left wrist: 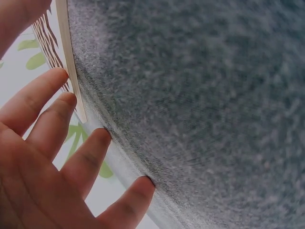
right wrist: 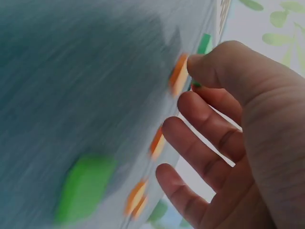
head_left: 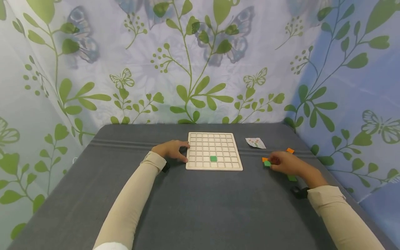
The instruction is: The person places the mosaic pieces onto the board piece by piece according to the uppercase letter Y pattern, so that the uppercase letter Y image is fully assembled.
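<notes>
A pale wooden grid board (head_left: pixel 200 144) lies on the dark table, one green square tile (head_left: pixel 213 158) in a cell of its second row from the front. My left hand (head_left: pixel 170 150) is at the board's left edge, fingers spread and fairly straight; in the left wrist view two fingertips (left wrist: pixel 61 75) touch the rim. To the right of the board, my right hand (head_left: pixel 285 163) pinches another green tile (head_left: pixel 267 163) between thumb and index finger. Just beyond it is an orange tile (head_left: pixel 264 159). The other right fingers hang loosely over the table.
A small printed paper card (head_left: pixel 256 142) with a coloured grid lies right of the board. More tiles lie around my right hand: an orange one (head_left: pixel 290 150) behind it and a green one (head_left: pixel 292 178) in front. A patterned curtain (head_left: pixel 193 62) hangs behind the table.
</notes>
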### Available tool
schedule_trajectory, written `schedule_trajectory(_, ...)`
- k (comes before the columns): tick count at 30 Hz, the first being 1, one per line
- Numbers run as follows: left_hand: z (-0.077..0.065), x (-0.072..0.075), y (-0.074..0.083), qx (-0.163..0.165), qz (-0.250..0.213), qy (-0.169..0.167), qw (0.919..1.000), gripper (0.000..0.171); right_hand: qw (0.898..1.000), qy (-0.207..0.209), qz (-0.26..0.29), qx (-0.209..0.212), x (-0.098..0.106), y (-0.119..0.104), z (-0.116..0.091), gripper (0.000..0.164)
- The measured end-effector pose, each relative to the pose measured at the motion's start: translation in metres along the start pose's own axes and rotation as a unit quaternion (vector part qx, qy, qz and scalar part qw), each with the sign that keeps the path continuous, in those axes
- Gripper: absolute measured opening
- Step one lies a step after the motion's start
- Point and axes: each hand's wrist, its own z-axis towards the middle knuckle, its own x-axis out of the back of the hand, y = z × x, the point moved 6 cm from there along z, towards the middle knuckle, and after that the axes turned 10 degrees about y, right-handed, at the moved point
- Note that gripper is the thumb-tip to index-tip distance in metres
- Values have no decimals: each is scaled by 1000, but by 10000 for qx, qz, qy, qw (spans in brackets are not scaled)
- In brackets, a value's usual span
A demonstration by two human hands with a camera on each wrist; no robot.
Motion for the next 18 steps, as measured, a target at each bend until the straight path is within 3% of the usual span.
schedule_trajectory(6, -2, 1, 3, 77, 65, -66, 9999, 75, 9986, 314, 32, 416, -20, -47, 56, 18)
schedule_trajectory(11, 0, 2, 4, 164, 97, -41, 9998, 74, 9975, 151, 228, 657, -45, -92, 99, 20)
schedule_trajectory(18, 0, 1, 2, 231, 61, -38, 9997, 75, 9955, -119, 288, 890, -77, -121, 130, 19)
